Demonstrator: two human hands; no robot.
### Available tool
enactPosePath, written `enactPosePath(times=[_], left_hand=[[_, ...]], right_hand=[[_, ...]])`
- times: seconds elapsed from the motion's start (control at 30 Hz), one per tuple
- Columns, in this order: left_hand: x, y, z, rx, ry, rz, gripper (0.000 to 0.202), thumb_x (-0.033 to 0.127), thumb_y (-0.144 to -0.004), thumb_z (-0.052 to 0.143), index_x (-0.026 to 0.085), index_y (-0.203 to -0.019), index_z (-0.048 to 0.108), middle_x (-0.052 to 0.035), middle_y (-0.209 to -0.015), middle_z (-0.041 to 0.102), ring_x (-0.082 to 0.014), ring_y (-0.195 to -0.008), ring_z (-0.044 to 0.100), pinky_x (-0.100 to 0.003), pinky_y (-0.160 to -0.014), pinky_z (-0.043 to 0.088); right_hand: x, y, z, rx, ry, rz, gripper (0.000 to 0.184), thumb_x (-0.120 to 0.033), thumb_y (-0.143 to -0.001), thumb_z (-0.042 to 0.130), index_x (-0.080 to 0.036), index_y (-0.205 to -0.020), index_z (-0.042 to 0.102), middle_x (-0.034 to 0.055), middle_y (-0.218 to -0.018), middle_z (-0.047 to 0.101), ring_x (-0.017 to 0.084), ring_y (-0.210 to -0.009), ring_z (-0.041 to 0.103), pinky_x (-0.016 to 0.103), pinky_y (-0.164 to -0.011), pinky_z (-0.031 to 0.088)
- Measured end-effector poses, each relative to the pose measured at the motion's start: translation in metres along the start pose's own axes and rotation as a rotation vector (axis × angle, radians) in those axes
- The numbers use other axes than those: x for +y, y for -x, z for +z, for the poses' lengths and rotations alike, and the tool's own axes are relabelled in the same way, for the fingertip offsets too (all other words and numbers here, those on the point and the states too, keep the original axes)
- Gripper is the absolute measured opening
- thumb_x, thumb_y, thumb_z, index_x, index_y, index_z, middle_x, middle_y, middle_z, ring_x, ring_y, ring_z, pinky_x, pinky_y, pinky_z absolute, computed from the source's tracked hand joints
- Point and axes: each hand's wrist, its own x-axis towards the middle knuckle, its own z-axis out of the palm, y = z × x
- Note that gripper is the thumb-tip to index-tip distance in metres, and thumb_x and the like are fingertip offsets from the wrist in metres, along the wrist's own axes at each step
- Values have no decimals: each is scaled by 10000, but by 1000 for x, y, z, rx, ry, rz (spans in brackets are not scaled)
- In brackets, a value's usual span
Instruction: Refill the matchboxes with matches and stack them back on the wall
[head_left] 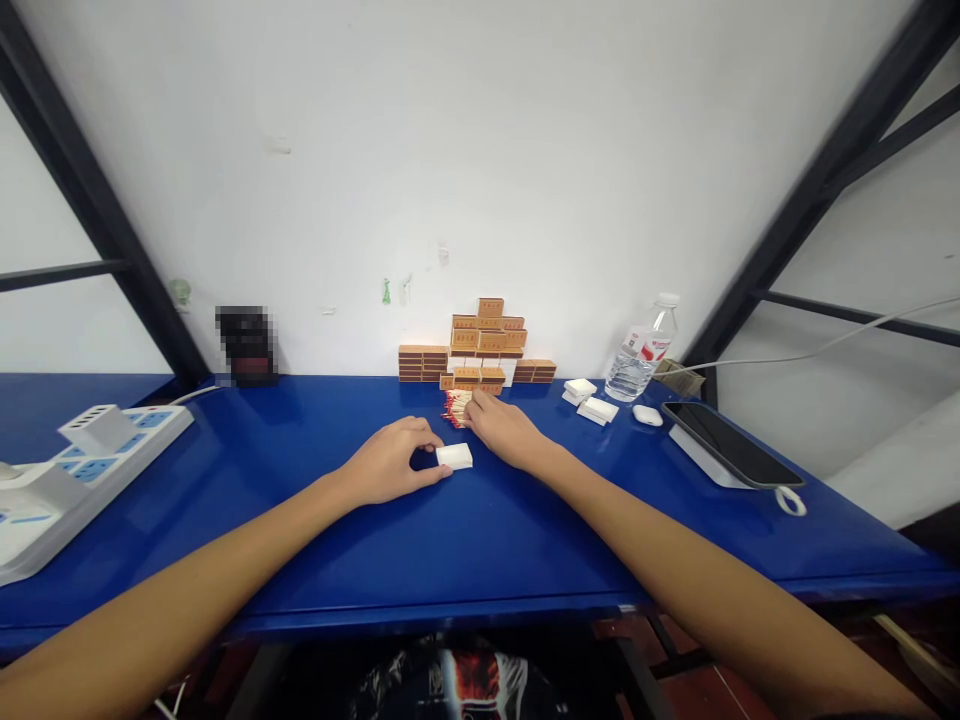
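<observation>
Between the thumb and fingers of my left hand (pixel 392 459) is a small white matchbox tray (pixel 455 457), resting on the blue table (pixel 337 560). My right hand (pixel 501 426) reaches beyond it to a pile of red-tipped matches (pixel 457 408). Its fingers are bent together over the right side of the pile, and their tips are partly hidden, so what they pinch cannot be made out. Just behind the matches, brown matchboxes (pixel 490 340) are stacked in a stepped pile against the wall, with some white pieces among them.
Several white trays (pixel 598 410) lie to the right, near a water bottle (pixel 642 350), a white earphone case (pixel 647 415) and a phone (pixel 733 445) propped on a white block. At the left is a power strip (pixel 150 440). A dark pixelated object (pixel 247 345) stands by the wall.
</observation>
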Motion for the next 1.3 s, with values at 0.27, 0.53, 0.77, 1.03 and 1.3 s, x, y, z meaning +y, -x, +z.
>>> enactPosePath(times=[0.27, 0.53, 0.77, 1.03, 1.3], left_hand=[[-4, 0, -1, 8, -19, -29, 291, 475, -922, 690, 221, -1048, 756, -57, -978, 689, -226, -915, 623, -352, -816, 495], [-2, 0, -1, 20, 11, 8, 303, 491, -921, 687, 211, -1030, 730, -50, -947, 685, -218, -887, 621, -350, -791, 490], [1, 0, -1, 40, -1, 14, 278, 481, -926, 683, 216, -997, 726, -46, -933, 681, -218, -885, 615, -352, -796, 493], [2, 0, -3, 29, 4, 25, 296, 483, -930, 683, 225, -1066, 738, -53, -978, 683, -221, -915, 623, -354, -819, 499], [2, 0, -3, 11, 13, 27, 301, 474, -923, 699, 241, -1105, 756, -60, -1020, 687, -237, -976, 610, -375, -874, 500]], right_hand=[[5, 20, -22, 71, -383, -47, 137, -257, -1075, 485, -172, -1030, 583, 79, -1080, 586, 184, -893, 605, 301, -810, 482], [-19, 32, -36, -10, -465, -148, 108, -223, -1050, 528, -189, -1019, 626, 69, -1080, 579, 183, -898, 601, 302, -793, 472], [-25, 33, -41, -37, -407, -151, 103, -229, -1037, 568, -181, -1035, 660, 77, -1078, 590, 193, -919, 609, 303, -787, 463], [-8, 30, -39, 81, -540, -117, 116, -230, -1012, 603, -187, -938, 681, 46, -961, 610, 169, -856, 583, 272, -741, 429], [23, 23, -15, 55, -563, -25, 30, -201, -949, 677, -192, -973, 693, 32, -952, 577, 156, -816, 561, 269, -750, 427]])
